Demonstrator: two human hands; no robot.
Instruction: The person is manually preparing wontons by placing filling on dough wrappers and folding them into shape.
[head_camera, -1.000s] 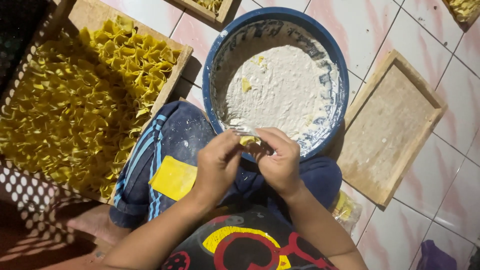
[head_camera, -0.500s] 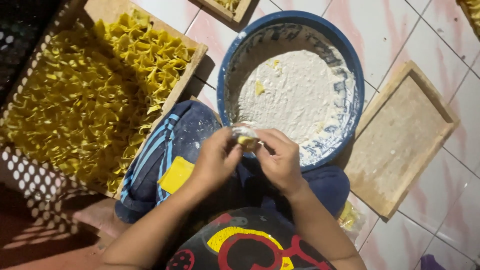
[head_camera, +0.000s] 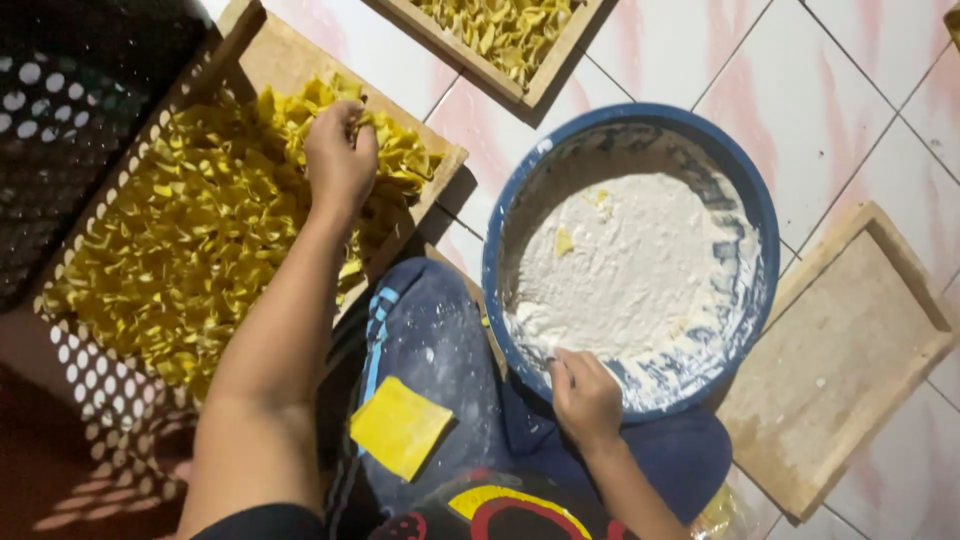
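Left hand (head_camera: 340, 160) closed on yellow folded wrappers (head_camera: 190, 240), right hand (head_camera: 585, 395) curled at blue basin (head_camera: 760, 230) rim

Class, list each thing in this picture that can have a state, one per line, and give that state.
Left hand: closed, resting on the folded yellow dough pieces.
Right hand: closed, at the near rim of the basin.
Round blue plastic basin: partly filled with white floury mix.
Large wooden tray: heaped with folded yellow dough pieces.
Small wooden tray: empty, dusted.
Flat yellow dough square: unfolded, on the knee.
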